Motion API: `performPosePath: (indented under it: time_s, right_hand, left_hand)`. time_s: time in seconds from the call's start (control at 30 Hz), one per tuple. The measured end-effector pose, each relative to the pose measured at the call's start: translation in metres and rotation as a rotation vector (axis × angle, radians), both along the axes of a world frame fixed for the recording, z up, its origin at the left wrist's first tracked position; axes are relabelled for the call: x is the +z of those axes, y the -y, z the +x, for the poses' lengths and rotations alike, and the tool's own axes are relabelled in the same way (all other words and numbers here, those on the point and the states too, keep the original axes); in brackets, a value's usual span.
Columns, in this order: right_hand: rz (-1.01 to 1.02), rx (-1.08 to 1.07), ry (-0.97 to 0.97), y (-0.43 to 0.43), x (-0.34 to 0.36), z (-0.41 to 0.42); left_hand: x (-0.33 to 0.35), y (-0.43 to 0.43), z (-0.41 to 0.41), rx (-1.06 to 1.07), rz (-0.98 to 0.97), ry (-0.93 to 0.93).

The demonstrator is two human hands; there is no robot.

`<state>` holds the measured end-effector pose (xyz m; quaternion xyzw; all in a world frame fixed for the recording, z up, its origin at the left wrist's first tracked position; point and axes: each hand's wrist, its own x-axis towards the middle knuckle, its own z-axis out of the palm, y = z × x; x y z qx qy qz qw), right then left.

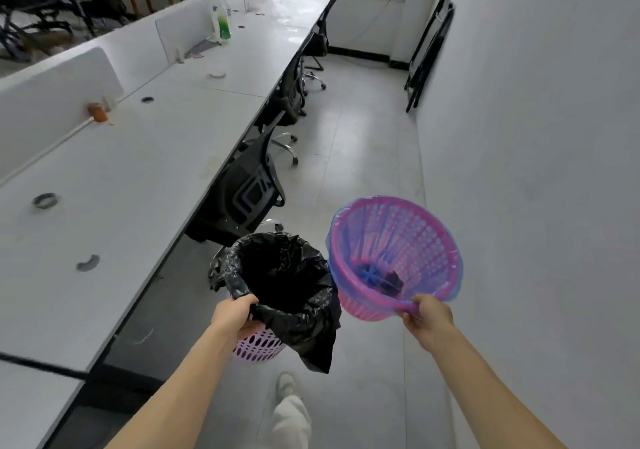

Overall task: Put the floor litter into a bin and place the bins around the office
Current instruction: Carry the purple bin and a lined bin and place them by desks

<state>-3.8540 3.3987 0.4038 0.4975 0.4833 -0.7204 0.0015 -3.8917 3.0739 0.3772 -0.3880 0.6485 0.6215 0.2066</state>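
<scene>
The left hand has its fingers closed over the near rim of a lilac perforated bin lined with a black bag, while the right hand pinches the rim of a pink mesh bin with a clear bluish liner, both held above the floor. Something dark lies in the pink bin's bottom, too blurred to identify, and the black bag hides its bin's inside. A clear aisle runs ahead between the bench with its chairs and the wall.

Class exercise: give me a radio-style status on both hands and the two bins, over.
Left hand grips black-lined bin at rim. Right hand grips blue-lined pink bin, dark litter inside. Both carried above floor. Aisle ahead open; office chairs along left.
</scene>
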Motion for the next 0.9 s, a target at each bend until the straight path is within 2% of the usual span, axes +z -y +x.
performPosePath:
  time_s: [0.2,0.4,0.6,0.7,0.9]
  right_hand:
    - [0.029,-0.030,0.024,-0.039,0.002,-0.175]
    - [0.051,-0.031,0.051,-0.075,-0.008,-0.326]
    - [0.055,0.039,0.080,-0.133,-0.067,-0.510]
    - [0.084,0.150,0.151,-0.159,-0.107,-0.619]
    - [0.148,0.316,0.239,-0.196,-0.155,-0.784]
  left_hand:
    - [-0.009,-0.042,-0.178,-0.008,0.104,0.062]
    - [-0.013,-0.085,-0.322,-0.153,0.040,0.143]
    - [-0.059,-0.135,-0.470,-0.238,-0.071,0.242]
    - [-0.084,-0.166,-0.550,-0.270,-0.148,0.317]
    - [-0.106,-0.217,-0.665,-0.419,-0.166,0.419]
